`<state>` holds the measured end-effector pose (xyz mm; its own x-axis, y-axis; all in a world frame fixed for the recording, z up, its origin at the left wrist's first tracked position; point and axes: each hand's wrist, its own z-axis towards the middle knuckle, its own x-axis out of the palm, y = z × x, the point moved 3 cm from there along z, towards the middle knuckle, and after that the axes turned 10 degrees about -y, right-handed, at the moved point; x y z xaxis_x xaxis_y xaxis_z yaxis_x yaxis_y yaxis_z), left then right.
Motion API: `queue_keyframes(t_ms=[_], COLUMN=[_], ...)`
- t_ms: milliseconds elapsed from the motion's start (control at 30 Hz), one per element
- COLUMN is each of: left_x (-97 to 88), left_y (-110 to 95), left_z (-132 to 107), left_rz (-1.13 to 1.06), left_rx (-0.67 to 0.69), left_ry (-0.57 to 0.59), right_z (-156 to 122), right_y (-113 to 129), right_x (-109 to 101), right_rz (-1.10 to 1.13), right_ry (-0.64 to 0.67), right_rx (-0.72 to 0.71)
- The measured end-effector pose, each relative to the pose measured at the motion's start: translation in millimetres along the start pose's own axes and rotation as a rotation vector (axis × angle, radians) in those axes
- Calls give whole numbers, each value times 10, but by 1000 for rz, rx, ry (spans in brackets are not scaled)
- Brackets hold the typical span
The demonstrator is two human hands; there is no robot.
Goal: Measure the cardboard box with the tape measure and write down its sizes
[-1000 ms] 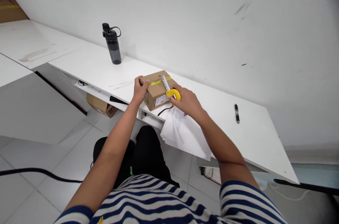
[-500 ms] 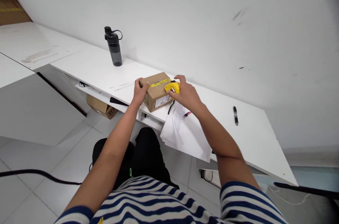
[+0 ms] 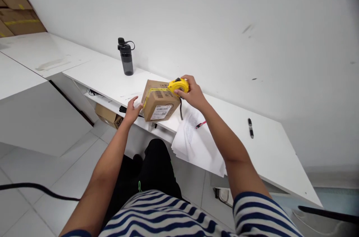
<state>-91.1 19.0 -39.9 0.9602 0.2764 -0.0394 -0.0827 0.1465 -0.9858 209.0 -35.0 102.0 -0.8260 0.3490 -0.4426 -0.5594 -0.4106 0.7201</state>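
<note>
In the head view, a cardboard box (image 3: pixel 153 97) is seen at the centre of the frame, near the front edge of a white table (image 3: pixel 269 136), with a white label (image 3: pixel 161 112) turned toward the camera. At its left side the left hand (image 3: pixel 132 112) is held with thumb and fingers spread, nothing gripped; whether the box is touched by the thumb cannot be told. By the right hand (image 3: pixel 194 94), just right of centre, a yellow tape measure (image 3: pixel 179 85) is grasped between thumb and curled fingers, at the box's upper right corner. Papers (image 3: pixel 196 147) are laid below and right of the box, overhanging the table edge, with a red and black pen (image 3: pixel 201 124) on them. A dark bottle (image 3: pixel 126 59) is stood upright left of upper centre; a black pen (image 3: pixel 250 128) is seen at right.
</note>
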Motion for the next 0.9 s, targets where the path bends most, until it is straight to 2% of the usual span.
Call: queue_keyframes(t_ms=[100, 167, 267, 367, 467, 700, 800, 900], left_x=[9, 49, 145, 253, 330, 440, 460, 437], left_y=[-92, -239, -470, -601, -620, -613, -596, -594], left_z=[-99, -191, -343, -451, -470, -390, -366, -349], left_rz=[67, -6, -126, -193, -279, -401, -420, -334], left_rx=[18, -3, -72, -110, -117, -101, -75, 75], left_ry=[-115, -124, -4, 142, 210, 290, 268, 204], right_z=[157, 247, 329, 350, 331, 232, 215, 215], right_y=[150, 275, 434, 516, 516, 495, 522, 535], right_x=[284, 474, 726, 887, 937, 910, 904, 814], right_rz=[-56, -104, -145, -162, -169, -203, -276, -306], right_ry=[96, 175, 317, 413, 439, 412, 445, 452], right_rx=[-157, -255, -360, -410, -416, -414, -391, -378])
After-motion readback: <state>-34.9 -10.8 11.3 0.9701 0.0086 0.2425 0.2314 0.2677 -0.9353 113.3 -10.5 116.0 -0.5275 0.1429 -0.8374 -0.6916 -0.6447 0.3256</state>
